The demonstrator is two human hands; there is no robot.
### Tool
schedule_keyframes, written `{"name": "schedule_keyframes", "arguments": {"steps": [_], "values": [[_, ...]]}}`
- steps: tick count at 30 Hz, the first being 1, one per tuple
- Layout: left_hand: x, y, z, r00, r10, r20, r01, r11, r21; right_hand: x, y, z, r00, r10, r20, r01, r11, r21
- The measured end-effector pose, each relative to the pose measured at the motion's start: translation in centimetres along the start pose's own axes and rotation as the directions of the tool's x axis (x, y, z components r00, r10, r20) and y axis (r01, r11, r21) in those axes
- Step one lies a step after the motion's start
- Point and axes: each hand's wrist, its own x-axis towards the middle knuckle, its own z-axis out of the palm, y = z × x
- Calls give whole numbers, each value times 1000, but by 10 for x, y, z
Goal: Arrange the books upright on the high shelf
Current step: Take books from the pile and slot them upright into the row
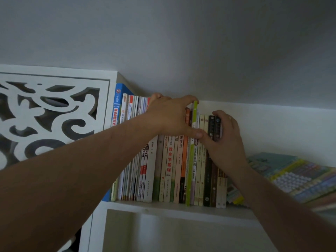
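Note:
A row of upright books (169,170) fills the left part of the high white shelf (163,206). A thin lime-green book (190,175) stands in the row and sticks up above its neighbours. My left hand (169,115) reaches over the tops of the books; its fingers curl onto the green book's top edge and its thumb lies across the spines below. My right hand (223,135) grips the dark books (211,122) at the right end of the row, fingers curled over their tops.
A stack of colourful books (298,175) lies flat on the shelf to the right of the row. A white carved fretwork panel (49,115) closes the left side. The ceiling is close above. A lower compartment (172,231) opens beneath the shelf.

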Motion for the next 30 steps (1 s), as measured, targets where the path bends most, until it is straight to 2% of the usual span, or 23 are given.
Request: {"name": "schedule_keyframes", "arguments": {"steps": [6, 8, 11, 13, 15, 18, 19, 20, 22, 23, 24, 30], "values": [[0, -2, 4, 1000, -14, -20, 14, 1000, -19, -1, 1, 2, 1000, -16, -3, 16, 1000, -2], [-2, -1, 7, 998, -22, -63, 20, 999, -38, 0, 1, 2, 1000, -14, -8, 14, 1000, -7], [-15, 10, 17, 955, -41, -293, 9, 994, -108, 0, -1, 1, 1000, -13, -5, 13, 1000, -21], [-31, 28, 25, 879, -53, -475, -49, 979, -200, -1, -1, 2, 999, -32, -11, 32, 999, -17], [-48, 55, 31, 810, -130, -572, -129, 912, -390, -2, -3, 0, 999, -30, -21, 29, 999, -12], [-70, 80, 45, 814, -335, -475, -128, 694, -708, -3, -5, -2, 1000, -8, -27, 7, 1000, -7], [-76, 81, 54, 831, -384, -403, -81, 632, -770, -3, -4, -3, 1000, -6, -30, 6, 1000, 4], [-82, 79, 64, 860, -397, -322, -9, 618, -786, -3, -3, -4, 1000, -6, -30, 7, 1000, 19], [-97, 74, 81, 917, -365, -162, 182, 742, -645, -2, -1, -2, 1000, -13, -21, 13, 1000, 27], [-103, 73, 85, 924, -363, -118, 244, 799, -550, -2, 0, -2, 1000, -15, -17, 15, 1000, 24], [-107, 74, 86, 920, -379, -103, 276, 810, -518, -1, 2, -1, 1000, -16, -15, 17, 1000, 23], [-130, 85, 29, 902, -431, 15, 346, 702, -622, 1, 1, -2, 1000, -29, 2, 29, 998, 59]]}}
